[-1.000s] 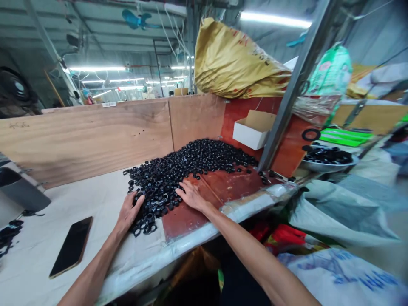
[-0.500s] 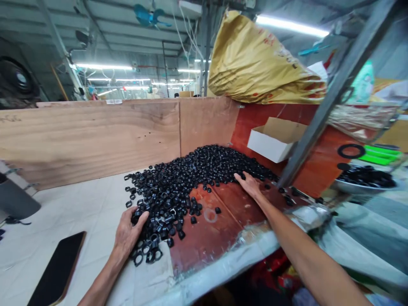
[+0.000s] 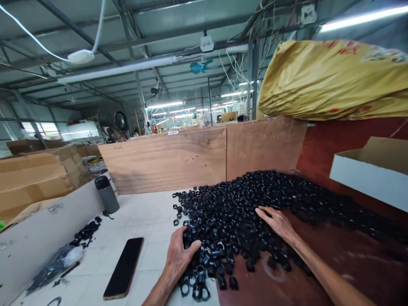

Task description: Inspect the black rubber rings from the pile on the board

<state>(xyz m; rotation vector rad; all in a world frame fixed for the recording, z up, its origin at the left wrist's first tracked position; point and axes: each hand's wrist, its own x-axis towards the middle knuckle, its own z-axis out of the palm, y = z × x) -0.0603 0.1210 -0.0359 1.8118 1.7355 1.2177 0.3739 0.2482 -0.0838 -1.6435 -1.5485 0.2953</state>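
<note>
A wide heap of small black rings spreads over the white sheet and the reddish-brown board. My left hand rests at the heap's near left edge, thumb apart from the fingers, touching the outer rings; some fingertips are hidden by the hand. On the heap's near right side lies my right hand, fingers stretched toward the left over the rings, thumb side up. Neither hand has a ring plainly gripped in it.
A phone lies left of my left hand. Behind it stand a grey bottle and a cluster of black parts. A wooden panel closes the back. At right are a white box and yellow sack.
The view has swung left. My right hand has moved left across the heap, closer to my left hand, and rings now cover more of the board's near part. My left hand stays at the edge.
</note>
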